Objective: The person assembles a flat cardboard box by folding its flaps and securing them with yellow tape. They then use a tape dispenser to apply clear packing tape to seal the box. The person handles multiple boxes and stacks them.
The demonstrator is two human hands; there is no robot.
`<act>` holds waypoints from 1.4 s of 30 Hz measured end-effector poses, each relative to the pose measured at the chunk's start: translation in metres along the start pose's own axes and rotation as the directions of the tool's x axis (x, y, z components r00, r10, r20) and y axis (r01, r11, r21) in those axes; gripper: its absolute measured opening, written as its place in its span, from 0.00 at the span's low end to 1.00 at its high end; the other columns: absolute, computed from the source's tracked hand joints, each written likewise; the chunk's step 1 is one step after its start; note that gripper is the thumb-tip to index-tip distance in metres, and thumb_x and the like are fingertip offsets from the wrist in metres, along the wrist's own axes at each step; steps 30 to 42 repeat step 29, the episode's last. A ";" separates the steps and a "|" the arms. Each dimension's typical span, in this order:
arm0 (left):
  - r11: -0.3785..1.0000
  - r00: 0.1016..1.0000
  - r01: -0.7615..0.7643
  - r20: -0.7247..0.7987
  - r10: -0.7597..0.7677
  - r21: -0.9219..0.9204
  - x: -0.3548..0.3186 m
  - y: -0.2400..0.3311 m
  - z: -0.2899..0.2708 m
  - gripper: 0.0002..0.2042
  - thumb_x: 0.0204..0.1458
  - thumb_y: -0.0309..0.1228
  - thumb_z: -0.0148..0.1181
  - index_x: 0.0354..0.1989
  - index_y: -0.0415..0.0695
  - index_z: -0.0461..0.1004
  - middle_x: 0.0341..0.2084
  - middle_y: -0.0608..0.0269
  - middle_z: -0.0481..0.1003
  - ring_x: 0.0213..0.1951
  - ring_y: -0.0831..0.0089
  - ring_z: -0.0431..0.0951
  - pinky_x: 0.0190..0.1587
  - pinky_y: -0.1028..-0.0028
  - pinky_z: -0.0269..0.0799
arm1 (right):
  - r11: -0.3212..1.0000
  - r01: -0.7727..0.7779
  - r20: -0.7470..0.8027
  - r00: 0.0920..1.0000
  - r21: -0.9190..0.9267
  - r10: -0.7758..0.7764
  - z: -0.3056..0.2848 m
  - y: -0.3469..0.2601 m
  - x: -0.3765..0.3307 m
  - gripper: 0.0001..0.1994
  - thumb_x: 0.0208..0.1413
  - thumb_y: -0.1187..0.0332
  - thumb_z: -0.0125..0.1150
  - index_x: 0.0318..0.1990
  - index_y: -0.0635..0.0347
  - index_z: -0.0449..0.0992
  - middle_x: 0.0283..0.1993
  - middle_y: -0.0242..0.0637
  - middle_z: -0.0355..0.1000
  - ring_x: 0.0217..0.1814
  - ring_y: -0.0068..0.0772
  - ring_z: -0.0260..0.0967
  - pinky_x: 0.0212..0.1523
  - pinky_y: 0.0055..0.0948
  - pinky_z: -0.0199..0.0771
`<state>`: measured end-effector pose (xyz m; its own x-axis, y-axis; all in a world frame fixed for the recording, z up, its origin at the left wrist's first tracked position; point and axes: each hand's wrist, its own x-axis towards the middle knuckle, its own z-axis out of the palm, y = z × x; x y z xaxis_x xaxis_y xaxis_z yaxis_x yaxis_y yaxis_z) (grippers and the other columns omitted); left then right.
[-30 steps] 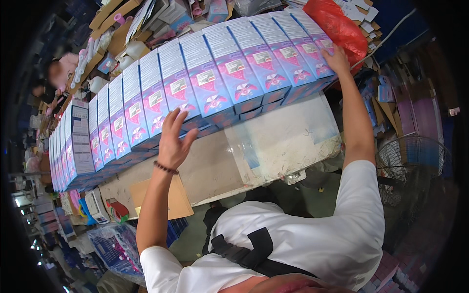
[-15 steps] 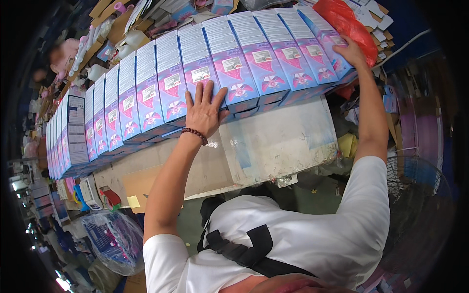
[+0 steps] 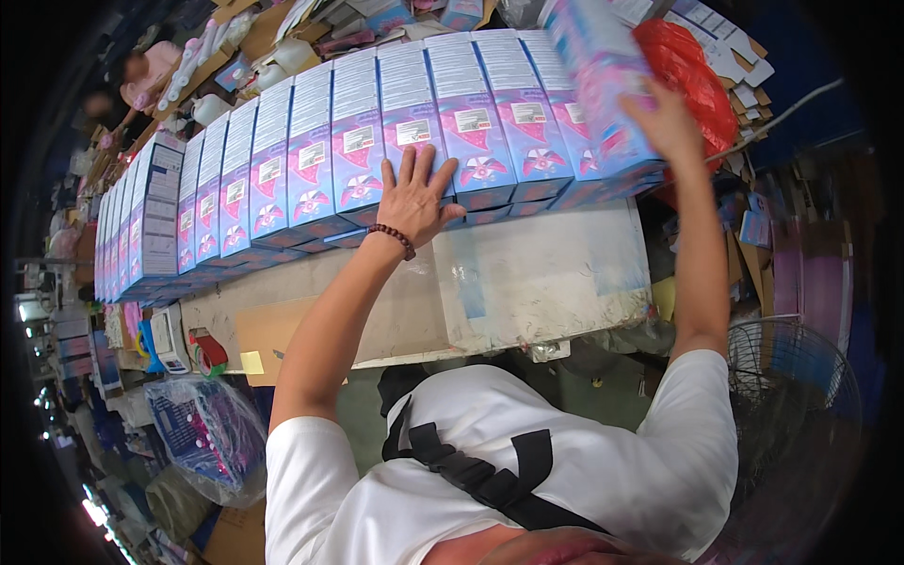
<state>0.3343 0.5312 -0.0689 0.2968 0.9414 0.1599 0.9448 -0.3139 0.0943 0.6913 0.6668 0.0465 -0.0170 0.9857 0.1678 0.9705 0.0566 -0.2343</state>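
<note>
A long row of pink-and-blue printed cardboard boxes [image 3: 411, 104] stands side by side along the far part of the table. My left hand [image 3: 412, 200], a dark bead bracelet at its wrist, lies with fingers spread on the lower fronts of two boxes near the row's middle. At the right end, my right hand [image 3: 667, 127] grips the side of the last box [image 3: 595, 71]. That box is smeared by motion and leans to the left over its neighbour. The fingertips of my right hand are blurred.
The worn table [image 3: 527, 282] has a brown cardboard sheet [image 3: 273, 325] and a tape roll [image 3: 207, 350] on its left part. A red plastic bag [image 3: 687, 80] lies beyond the row's right end. A wire fan guard [image 3: 786, 363] stands at the lower right.
My right hand has moved slightly left, tilting the end box up and leftward, away from upright in the row. My left hand stays spread on the boxes. The whole view has shifted a little.
</note>
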 end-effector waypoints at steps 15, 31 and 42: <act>0.940 0.961 0.277 0.027 -0.277 -0.198 0.073 -0.021 0.012 0.33 0.56 0.53 0.50 0.58 0.34 0.62 0.62 0.36 0.54 0.65 0.40 0.49 0.65 0.48 0.45 | 0.916 -0.030 0.075 0.997 0.399 0.000 0.019 0.015 0.024 0.36 0.54 0.37 0.47 0.60 0.58 0.68 0.58 0.53 0.67 0.58 0.46 0.68 0.57 0.37 0.65; 0.942 0.941 0.335 -0.031 -0.336 -0.032 0.072 0.011 0.016 0.30 0.56 0.53 0.47 0.52 0.34 0.68 0.58 0.36 0.60 0.61 0.42 0.57 0.61 0.43 0.48 | 0.532 -0.390 0.512 0.853 0.752 -0.098 0.130 0.132 0.086 0.27 0.60 0.56 0.53 0.64 0.59 0.62 0.55 0.42 0.71 0.54 0.30 0.69 0.55 0.27 0.67; 0.942 0.941 0.335 -0.031 -0.336 -0.032 0.072 0.011 0.016 0.30 0.56 0.53 0.47 0.52 0.34 0.68 0.58 0.36 0.60 0.61 0.42 0.57 0.61 0.43 0.48 | 0.532 -0.390 0.512 0.853 0.752 -0.098 0.130 0.132 0.086 0.27 0.60 0.56 0.53 0.64 0.59 0.62 0.55 0.42 0.71 0.54 0.30 0.69 0.55 0.27 0.67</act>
